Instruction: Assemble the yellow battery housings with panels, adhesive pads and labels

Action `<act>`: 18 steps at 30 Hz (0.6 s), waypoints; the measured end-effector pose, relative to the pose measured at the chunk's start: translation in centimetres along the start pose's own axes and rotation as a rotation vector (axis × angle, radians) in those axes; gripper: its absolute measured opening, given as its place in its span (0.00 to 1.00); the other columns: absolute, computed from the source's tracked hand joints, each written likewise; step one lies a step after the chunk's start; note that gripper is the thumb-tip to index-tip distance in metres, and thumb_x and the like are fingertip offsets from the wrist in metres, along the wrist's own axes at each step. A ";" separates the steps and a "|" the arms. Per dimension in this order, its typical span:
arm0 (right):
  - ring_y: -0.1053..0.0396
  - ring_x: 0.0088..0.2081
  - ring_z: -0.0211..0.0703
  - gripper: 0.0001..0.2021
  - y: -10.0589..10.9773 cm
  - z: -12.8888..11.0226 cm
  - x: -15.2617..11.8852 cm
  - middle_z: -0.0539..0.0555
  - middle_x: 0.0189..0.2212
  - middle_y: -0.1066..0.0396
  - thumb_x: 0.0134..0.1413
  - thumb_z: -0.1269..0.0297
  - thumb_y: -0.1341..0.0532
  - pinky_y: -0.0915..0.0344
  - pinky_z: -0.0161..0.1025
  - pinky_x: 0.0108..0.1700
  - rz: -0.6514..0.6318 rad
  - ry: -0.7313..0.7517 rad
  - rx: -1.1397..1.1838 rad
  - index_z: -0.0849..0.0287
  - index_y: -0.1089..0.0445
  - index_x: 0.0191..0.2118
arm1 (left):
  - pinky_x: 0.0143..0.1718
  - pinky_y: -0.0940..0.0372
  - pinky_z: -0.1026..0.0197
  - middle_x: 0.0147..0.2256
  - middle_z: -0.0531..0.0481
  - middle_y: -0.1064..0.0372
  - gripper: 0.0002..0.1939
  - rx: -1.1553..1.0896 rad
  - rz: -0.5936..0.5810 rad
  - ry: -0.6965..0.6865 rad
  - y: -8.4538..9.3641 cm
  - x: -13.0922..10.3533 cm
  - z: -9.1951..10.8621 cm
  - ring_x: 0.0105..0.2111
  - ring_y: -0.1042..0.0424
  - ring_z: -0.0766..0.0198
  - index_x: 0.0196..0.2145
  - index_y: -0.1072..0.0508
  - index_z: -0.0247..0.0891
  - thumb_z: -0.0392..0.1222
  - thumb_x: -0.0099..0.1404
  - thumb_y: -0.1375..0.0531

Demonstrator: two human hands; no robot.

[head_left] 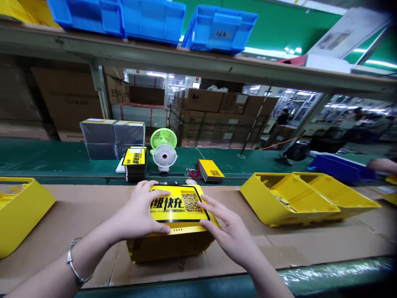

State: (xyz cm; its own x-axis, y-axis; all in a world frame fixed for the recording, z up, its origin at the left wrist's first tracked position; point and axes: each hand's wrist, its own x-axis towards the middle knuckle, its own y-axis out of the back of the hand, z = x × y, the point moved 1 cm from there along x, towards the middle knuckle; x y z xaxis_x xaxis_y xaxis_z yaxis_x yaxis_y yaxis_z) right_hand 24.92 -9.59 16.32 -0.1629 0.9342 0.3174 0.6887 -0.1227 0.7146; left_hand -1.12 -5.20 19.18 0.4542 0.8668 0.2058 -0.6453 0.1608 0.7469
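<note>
In front of me a yellow plastic housing [170,244] rests on the cardboard-covered bench. On its top lies a yellow printed panel [169,205] with a black border, large black characters and a QR code. My left hand [138,213] spans the panel's left end, thumb at the near edge and fingers toward the far edge. At the right end, my right hand [228,229] has its thumb and fingertips against the panel's edge, near the QR code. Together the two hands hold the panel from both sides. The palms hide part of the housing's top.
More yellow housings stand at the right [297,198] and a yellow housing at the left [21,215]. Behind are a stack of printed panels [135,161], a small white fan [164,157], another yellow stack [211,169] and a dark blue bin [341,167]. Blue bins [220,31] sit on the overhead shelf.
</note>
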 end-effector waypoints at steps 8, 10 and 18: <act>0.41 0.57 0.54 0.19 -0.8 3.2 0.6 0.55 0.54 0.37 0.44 0.57 0.34 0.47 0.54 0.60 0.049 -0.057 0.384 0.52 0.28 0.45 | 0.58 0.50 0.45 0.57 0.43 0.49 0.43 0.101 -0.060 0.038 -0.1 0.7 0.6 0.59 0.51 0.48 0.52 0.34 0.48 0.63 0.37 0.34; 0.42 0.57 0.54 0.18 -0.9 4.0 0.6 0.56 0.54 0.36 0.44 0.58 0.34 0.47 0.55 0.60 0.038 -0.055 0.476 0.53 0.28 0.45 | 0.57 0.49 0.45 0.57 0.43 0.48 0.45 0.126 -0.091 0.019 0.0 1.0 0.8 0.58 0.49 0.48 0.53 0.35 0.48 0.65 0.37 0.35; 0.47 0.60 0.52 0.23 0.9 2.8 1.0 0.54 0.58 0.42 0.44 0.55 0.34 0.52 0.54 0.62 -0.119 -0.084 0.290 0.51 0.30 0.49 | 0.60 0.66 0.36 0.64 0.46 0.57 0.46 0.245 -0.147 -0.059 -0.7 0.3 -0.5 0.63 0.60 0.45 0.59 0.45 0.50 0.70 0.45 0.42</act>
State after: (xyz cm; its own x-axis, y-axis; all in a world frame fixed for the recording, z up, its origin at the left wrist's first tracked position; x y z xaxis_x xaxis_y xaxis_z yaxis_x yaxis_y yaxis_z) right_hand 27.37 -7.86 15.51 -0.2037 0.9621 0.1814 0.8431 0.0782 0.5320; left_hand -0.84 -4.84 18.46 0.5713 0.8127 0.1147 -0.4052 0.1578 0.9005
